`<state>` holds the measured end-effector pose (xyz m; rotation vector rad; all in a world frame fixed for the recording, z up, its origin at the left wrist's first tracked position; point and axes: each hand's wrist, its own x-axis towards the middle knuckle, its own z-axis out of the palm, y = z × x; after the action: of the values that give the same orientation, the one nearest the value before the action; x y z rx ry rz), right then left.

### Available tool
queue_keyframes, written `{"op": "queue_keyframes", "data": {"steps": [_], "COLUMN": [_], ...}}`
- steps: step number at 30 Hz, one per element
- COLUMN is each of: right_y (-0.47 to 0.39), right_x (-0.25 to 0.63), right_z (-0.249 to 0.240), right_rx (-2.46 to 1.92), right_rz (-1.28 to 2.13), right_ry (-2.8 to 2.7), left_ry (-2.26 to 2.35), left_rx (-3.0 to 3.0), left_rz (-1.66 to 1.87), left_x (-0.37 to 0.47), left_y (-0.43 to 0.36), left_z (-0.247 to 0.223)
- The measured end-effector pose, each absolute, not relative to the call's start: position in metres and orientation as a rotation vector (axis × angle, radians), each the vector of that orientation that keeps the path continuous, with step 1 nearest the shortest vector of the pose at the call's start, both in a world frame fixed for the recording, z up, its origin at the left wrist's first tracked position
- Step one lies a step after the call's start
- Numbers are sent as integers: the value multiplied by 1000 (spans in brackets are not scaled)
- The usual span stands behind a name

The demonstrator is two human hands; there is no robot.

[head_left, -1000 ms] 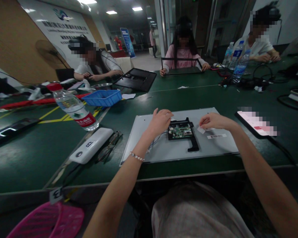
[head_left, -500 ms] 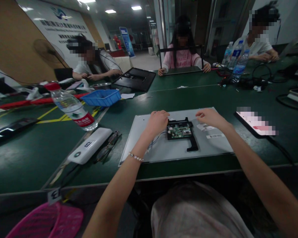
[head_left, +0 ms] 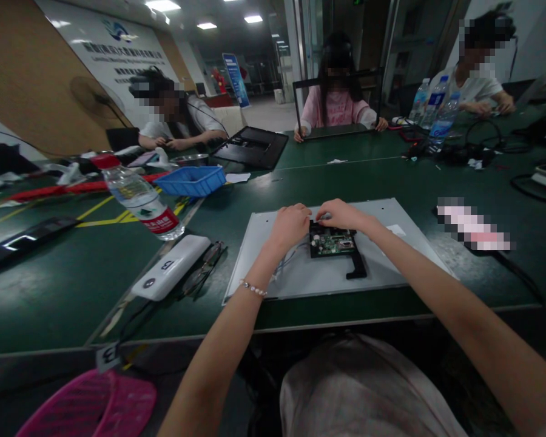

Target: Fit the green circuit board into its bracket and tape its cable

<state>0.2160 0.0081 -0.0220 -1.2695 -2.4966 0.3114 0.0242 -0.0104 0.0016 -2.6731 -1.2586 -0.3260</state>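
Observation:
A grey flat panel (head_left: 264, 267) lies on the table before me. On it rests a black plastic bracket (head_left: 355, 264) carrying a green circuit board (head_left: 332, 244). My left hand (head_left: 292, 223) is at the bracket's upper left corner, its fingers curled together and their tips hidden. Close beside it, my right hand (head_left: 339, 213) reaches over the bracket's far edge with thumb and fingers pinched. What either hand grips is too small or covered to make out. Thin pale wires (head_left: 287, 261) run out from under my left hand across the panel.
Left of the panel are eyeglasses (head_left: 202, 270), a white power bank (head_left: 170, 267), a water bottle (head_left: 141, 200) and a blue tray (head_left: 191, 180). A phone (head_left: 475, 227) with a cable lies to the right. Across the table, a person holds a black frame (head_left: 295, 106).
My right hand has moved left, from above the panel's label to the bracket's far edge next to my left hand. The left hand stays by the bracket. The view has shifted slightly.

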Motion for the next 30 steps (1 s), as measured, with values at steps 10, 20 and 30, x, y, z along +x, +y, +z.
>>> {"op": "queue_keyframes", "data": {"steps": [10,20,30], "right_y": [11,25,23], "right_x": [222,204,205], "right_z": [-21,-13,-17], "right_rx": [-1420,-1522,-1456], "right_rz": [247,549,533], "right_ry": [-2298,-2426,-2352], "left_ry": [-1262,-1276,-1275], "left_rx": [-2688,-2648,-2646], "left_rz": [-336,-213,-213], "left_x": [24,23,24], "left_y": [-9,-10,-12], "left_z": [0,-2,1]}}
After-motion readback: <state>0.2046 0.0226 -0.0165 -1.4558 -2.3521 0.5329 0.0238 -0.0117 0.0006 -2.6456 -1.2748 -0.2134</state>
